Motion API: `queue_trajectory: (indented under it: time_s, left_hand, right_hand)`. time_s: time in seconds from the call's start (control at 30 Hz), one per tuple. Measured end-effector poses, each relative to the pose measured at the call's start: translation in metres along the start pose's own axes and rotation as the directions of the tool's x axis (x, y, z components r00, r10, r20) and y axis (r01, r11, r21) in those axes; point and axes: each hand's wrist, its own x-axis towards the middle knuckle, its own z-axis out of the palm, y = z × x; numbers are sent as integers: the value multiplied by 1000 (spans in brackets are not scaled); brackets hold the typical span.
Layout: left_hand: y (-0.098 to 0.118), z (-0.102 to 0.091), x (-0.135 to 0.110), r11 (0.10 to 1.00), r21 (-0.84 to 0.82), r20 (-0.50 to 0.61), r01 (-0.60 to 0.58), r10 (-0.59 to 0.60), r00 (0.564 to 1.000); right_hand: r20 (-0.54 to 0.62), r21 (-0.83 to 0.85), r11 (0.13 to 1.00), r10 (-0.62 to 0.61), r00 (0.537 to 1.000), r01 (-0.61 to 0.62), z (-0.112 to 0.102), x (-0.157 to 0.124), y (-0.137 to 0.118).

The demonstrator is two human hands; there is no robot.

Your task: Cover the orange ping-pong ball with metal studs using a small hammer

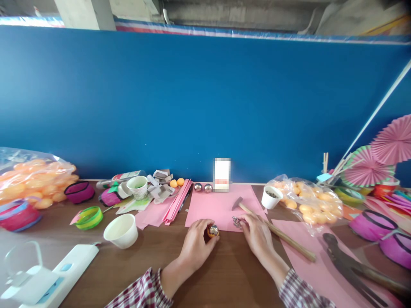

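My left hand (199,242) is closed around an orange ball (213,231) whose upper side is covered with shiny silver caps; it is held low over the brown table. My right hand (256,234) reaches to a small heap of silvery pieces that look like thumbtacks (236,222) on the pink paper (205,209). Its thumb and fingertips are drawn together at the heap's edge. Two silver-covered balls (203,187) rest at the paper's back edge. A hammer (276,229) with a wooden handle lies just beyond my right hand.
A white cup (271,197) holds small dark metallic pieces. Bags of orange balls (316,201) lie left and right. At left are a white bowl (120,232), a patterned cup (138,188) and a power strip (70,269). A claw hammer (353,269) lies near right.
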Motion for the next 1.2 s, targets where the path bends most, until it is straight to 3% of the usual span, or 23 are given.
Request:
queue_trajectory:
  time_s: [1.2]
  left_hand:
    - [2, -3, 1, 999, -46, 15, 27, -27, 1000]
  right_hand:
    - [-90, 17, 999, 46, 995, -45, 2, -1, 1]
